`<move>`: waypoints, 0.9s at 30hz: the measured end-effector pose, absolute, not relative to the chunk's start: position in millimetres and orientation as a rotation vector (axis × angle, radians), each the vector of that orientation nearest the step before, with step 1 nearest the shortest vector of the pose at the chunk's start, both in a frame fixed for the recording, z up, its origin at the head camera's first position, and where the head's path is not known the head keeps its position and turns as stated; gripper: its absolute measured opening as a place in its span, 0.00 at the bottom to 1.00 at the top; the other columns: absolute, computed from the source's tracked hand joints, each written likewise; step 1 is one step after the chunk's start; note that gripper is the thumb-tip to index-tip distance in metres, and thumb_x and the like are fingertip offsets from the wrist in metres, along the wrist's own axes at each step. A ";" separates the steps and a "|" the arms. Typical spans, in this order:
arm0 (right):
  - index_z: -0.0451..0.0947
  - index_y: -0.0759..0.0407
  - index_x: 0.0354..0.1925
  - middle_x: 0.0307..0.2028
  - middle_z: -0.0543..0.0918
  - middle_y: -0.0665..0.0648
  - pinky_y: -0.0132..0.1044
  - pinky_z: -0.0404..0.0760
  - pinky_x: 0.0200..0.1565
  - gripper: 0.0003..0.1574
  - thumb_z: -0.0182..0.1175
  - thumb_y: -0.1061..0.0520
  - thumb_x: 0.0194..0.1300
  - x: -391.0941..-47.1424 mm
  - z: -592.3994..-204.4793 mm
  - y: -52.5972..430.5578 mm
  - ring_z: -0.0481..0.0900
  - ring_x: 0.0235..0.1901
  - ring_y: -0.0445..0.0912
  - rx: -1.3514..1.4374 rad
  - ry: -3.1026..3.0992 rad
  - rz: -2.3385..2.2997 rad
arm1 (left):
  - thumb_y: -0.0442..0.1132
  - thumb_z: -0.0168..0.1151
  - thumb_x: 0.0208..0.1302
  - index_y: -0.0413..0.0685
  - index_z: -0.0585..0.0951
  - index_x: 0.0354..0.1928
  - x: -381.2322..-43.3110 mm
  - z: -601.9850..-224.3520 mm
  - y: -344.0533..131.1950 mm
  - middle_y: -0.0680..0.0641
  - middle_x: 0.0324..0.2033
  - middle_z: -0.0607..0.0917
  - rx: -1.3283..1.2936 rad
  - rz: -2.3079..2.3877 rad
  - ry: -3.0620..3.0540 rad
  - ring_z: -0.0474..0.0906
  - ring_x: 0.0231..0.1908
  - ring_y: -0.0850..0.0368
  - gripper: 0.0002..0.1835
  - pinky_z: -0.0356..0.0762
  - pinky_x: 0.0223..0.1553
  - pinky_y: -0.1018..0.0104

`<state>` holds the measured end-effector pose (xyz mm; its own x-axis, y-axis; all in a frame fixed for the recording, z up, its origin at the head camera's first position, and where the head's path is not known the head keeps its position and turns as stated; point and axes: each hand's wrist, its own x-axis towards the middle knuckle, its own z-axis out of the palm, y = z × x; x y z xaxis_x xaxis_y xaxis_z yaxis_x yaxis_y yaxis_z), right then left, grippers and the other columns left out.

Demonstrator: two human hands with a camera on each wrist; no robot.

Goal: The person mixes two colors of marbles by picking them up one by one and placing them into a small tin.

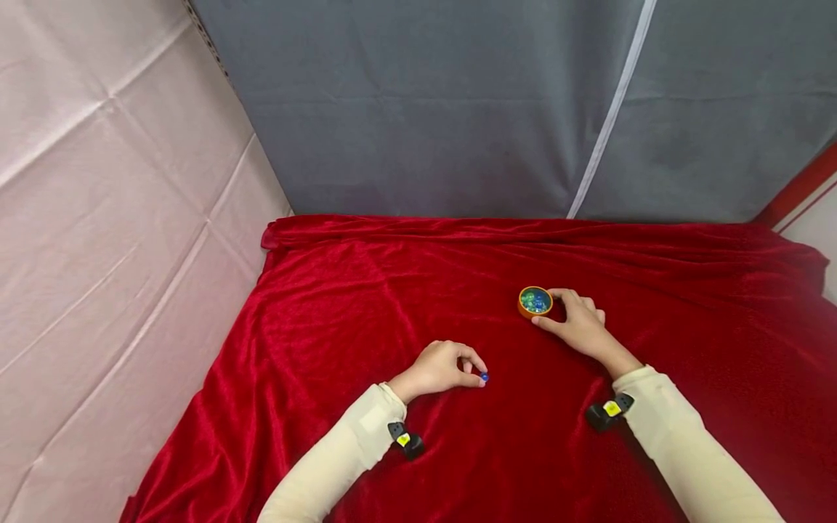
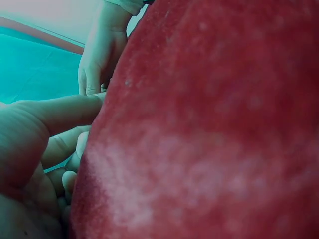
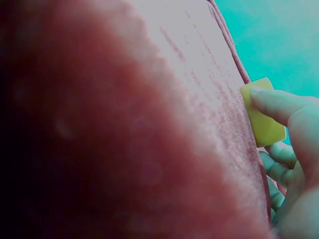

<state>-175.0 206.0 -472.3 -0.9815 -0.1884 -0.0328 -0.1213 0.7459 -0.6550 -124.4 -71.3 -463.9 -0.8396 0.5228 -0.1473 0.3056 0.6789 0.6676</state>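
Note:
Between thumb and fingertips, my left hand point(image 1: 438, 369) pinches a small blue ball point(image 1: 484, 377), possibly a marble or bead, low over the red cloth. Farther right and back, a round orange-yellow container point(image 1: 522, 309) sits on the cloth with blue and green glassy marbles point(image 1: 536, 299) inside. My right hand point(image 1: 582, 328) grips its right side, thumb at the near edge and fingers behind. In the right wrist view the thumb presses the yellow wall of the container point(image 3: 264, 122). The left wrist view shows left fingers point(image 2: 70, 113), but the ball is hidden there.
Wrinkled red velvet cloth point(image 1: 340, 305) covers the table and is bunched along the back edge. A grey fabric partition point(image 1: 425, 116) rises behind it. Pale panels point(image 1: 118, 240) stand on the left. Each wrist carries a small black camera point(image 1: 405, 440).

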 end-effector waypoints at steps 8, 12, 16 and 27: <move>0.62 0.66 0.63 0.61 0.68 0.70 0.58 0.53 0.48 0.41 0.64 0.45 0.62 -174.2 -470.3 205.4 0.60 0.57 0.66 -0.256 2.840 -1.068 | 0.40 0.73 0.52 0.51 0.87 0.35 -131.1 -458.4 -65.9 0.60 0.17 0.76 0.611 1.139 2.435 0.67 0.19 0.71 0.08 0.65 0.26 0.77; 0.63 0.66 0.63 0.60 0.68 0.70 0.58 0.54 0.47 0.41 0.64 0.45 0.62 -173.5 -469.7 205.0 0.60 0.57 0.66 -0.251 2.845 -1.062 | 0.38 0.73 0.53 0.46 0.86 0.36 -136.1 -456.2 -59.9 0.58 0.17 0.75 0.623 1.227 2.406 0.67 0.19 0.70 0.08 0.65 0.24 0.78; 0.63 0.66 0.63 0.60 0.69 0.71 0.58 0.54 0.47 0.41 0.64 0.44 0.62 -173.5 -469.6 204.4 0.60 0.57 0.66 -0.245 2.845 -1.059 | 0.38 0.72 0.53 0.45 0.86 0.36 -142.7 -451.3 -51.7 0.57 0.17 0.74 0.634 1.260 2.418 0.66 0.19 0.70 0.09 0.65 0.23 0.78; 0.63 0.65 0.63 0.60 0.69 0.70 0.59 0.54 0.48 0.40 0.64 0.45 0.62 -174.3 -472.1 205.2 0.60 0.57 0.66 -0.241 2.840 -1.071 | 0.40 0.72 0.55 0.48 0.87 0.36 -161.3 -443.1 -26.3 0.57 0.19 0.74 0.627 1.357 2.412 0.66 0.19 0.68 0.08 0.65 0.22 0.77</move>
<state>-174.3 205.2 -472.1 -0.9828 -0.1813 -0.0352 -0.1130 0.7407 -0.6623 -161.3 -26.3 -443.1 -0.8589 0.5100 -0.0476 0.2240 0.4576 0.8605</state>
